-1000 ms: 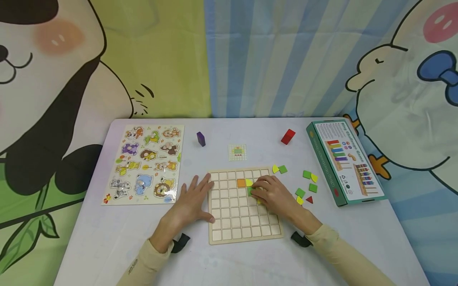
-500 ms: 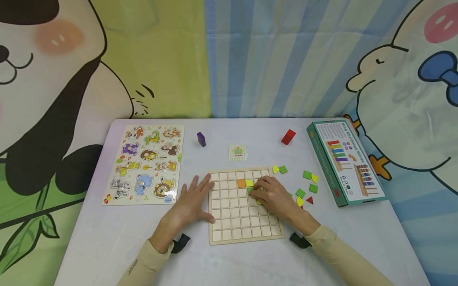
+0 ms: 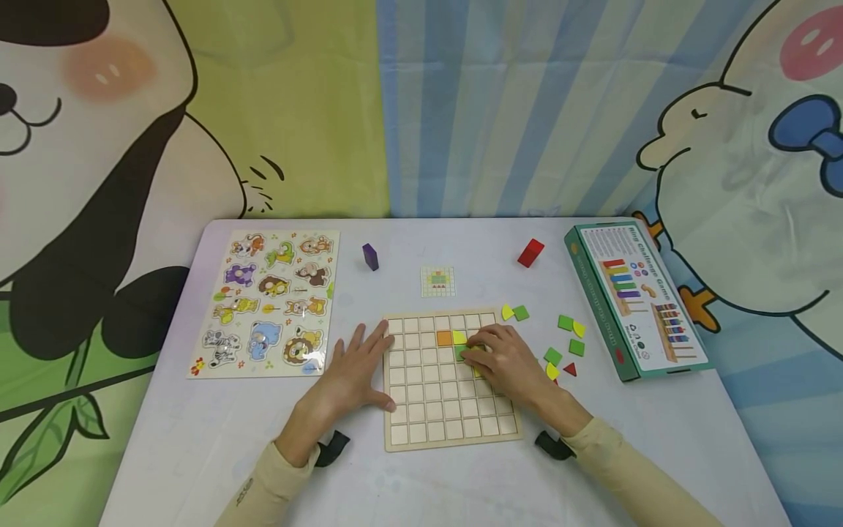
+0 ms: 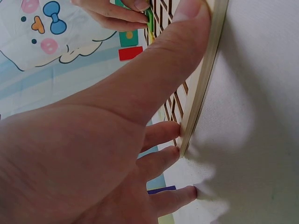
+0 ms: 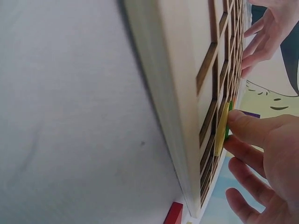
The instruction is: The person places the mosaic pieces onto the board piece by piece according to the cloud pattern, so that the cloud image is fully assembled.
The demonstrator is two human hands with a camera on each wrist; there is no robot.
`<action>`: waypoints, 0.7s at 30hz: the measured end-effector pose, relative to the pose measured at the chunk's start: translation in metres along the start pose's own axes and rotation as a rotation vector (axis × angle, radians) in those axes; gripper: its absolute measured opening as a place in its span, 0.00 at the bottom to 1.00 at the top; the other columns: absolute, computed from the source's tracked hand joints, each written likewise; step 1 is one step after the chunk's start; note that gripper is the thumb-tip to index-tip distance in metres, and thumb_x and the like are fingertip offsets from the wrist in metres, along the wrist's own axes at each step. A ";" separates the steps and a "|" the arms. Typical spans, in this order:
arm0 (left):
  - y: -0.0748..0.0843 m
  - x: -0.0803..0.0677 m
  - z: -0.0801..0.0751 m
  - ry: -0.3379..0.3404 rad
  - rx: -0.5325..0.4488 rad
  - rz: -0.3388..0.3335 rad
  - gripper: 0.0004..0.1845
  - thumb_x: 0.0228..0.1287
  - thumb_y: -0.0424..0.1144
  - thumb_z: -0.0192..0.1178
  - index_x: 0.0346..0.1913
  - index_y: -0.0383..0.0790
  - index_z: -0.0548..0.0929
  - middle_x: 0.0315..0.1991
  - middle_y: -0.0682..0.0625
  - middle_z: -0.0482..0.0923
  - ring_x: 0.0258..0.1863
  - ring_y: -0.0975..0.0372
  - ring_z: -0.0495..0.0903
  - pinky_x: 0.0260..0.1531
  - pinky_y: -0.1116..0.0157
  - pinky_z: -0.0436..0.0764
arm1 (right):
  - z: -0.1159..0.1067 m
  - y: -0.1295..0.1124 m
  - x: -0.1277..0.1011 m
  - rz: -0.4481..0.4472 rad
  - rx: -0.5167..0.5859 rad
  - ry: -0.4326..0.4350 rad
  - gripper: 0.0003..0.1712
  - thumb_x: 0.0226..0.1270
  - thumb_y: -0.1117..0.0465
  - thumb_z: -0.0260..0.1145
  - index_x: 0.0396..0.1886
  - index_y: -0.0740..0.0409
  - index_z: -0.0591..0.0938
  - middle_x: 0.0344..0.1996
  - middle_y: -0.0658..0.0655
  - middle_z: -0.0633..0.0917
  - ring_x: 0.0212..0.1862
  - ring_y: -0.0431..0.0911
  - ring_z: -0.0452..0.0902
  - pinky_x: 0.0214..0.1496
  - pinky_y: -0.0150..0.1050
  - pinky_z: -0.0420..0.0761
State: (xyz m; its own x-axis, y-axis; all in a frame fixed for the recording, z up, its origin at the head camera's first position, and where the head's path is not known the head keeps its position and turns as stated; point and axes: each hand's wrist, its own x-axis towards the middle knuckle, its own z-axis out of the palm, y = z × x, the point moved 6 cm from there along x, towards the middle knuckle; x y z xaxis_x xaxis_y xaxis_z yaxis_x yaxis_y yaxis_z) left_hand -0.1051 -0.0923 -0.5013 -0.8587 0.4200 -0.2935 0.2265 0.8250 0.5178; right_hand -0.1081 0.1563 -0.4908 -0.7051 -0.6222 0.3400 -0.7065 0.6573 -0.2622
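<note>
— Fingers of the right hand (image 3: pixel 506 360) curl over a green tile (image 3: pixel 460 353) on the wooden grid board (image 3: pixel 428 410), fingertips (image 5: pixel 243 125) pressing it and a yellow tile (image 5: pixel 219 133) against the cells, as the right wrist view shows. What has changed over the last second?

— Very little. That hand has stayed on the same cells in the board's upper middle, just right of the orange tile (image 3: pixel 444 337); only the wrist has shifted a touch. Tiles on the board sit where they were.

— And the left hand (image 3: pixel 349 373)?

— Flat and spread, unmoved, fingers straight against the board's left edge, thumb (image 4: pixel 182 28) laid along its rim. It grips nothing.

— Where are the loose pieces?

— Right of the board on the white table (image 3: pixel 197 439): green squares (image 3: pixel 565 322), yellow quarter-rounds (image 3: pixel 507 312) and a red triangle (image 3: pixel 569 369), all unchanged. A pattern card (image 3: pixel 437 281) lies just beyond the board, with a purple block (image 3: pixel 370 256) and a red block (image 3: pixel 530 251) farther back, an animal puzzle (image 3: pixel 270 301) at left and a game box (image 3: pixel 632 296) at right.
</note>
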 end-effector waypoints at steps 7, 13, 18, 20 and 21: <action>0.000 0.000 0.000 -0.001 0.005 0.005 0.63 0.35 0.50 0.85 0.78 0.39 0.62 0.84 0.45 0.45 0.81 0.39 0.41 0.73 0.29 0.45 | 0.000 -0.001 0.001 -0.010 -0.003 0.003 0.10 0.57 0.61 0.79 0.40 0.52 0.92 0.41 0.52 0.89 0.51 0.50 0.79 0.56 0.47 0.78; 0.000 0.001 0.000 -0.002 0.010 0.001 0.63 0.36 0.50 0.84 0.78 0.39 0.62 0.84 0.46 0.44 0.82 0.39 0.40 0.73 0.29 0.45 | -0.001 -0.002 0.001 -0.020 0.006 0.017 0.11 0.54 0.62 0.80 0.39 0.52 0.93 0.39 0.52 0.89 0.50 0.50 0.79 0.54 0.47 0.78; 0.000 0.001 0.000 -0.007 0.013 -0.006 0.63 0.36 0.50 0.84 0.78 0.39 0.62 0.84 0.46 0.44 0.82 0.39 0.40 0.73 0.30 0.45 | -0.002 -0.001 0.001 -0.007 0.016 0.018 0.11 0.55 0.61 0.80 0.39 0.53 0.93 0.38 0.51 0.88 0.49 0.48 0.79 0.54 0.46 0.78; 0.000 0.001 0.000 -0.009 0.012 -0.008 0.63 0.36 0.50 0.84 0.78 0.39 0.62 0.84 0.45 0.44 0.82 0.39 0.40 0.73 0.30 0.45 | -0.003 0.001 0.000 0.009 0.015 0.020 0.11 0.55 0.61 0.79 0.39 0.53 0.93 0.38 0.50 0.88 0.49 0.48 0.78 0.53 0.45 0.78; 0.000 0.001 0.000 -0.009 0.013 -0.009 0.63 0.36 0.50 0.84 0.78 0.39 0.62 0.84 0.45 0.44 0.82 0.39 0.40 0.73 0.30 0.46 | -0.004 0.003 -0.001 0.017 0.015 0.025 0.11 0.55 0.61 0.79 0.40 0.53 0.92 0.38 0.49 0.88 0.49 0.47 0.78 0.53 0.45 0.77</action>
State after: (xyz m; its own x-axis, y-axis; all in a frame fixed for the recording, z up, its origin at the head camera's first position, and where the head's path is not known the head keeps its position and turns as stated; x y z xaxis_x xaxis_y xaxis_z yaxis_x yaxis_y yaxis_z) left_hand -0.1057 -0.0921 -0.5022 -0.8565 0.4162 -0.3052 0.2253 0.8335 0.5045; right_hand -0.1096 0.1606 -0.4882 -0.7155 -0.6003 0.3575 -0.6954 0.6610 -0.2819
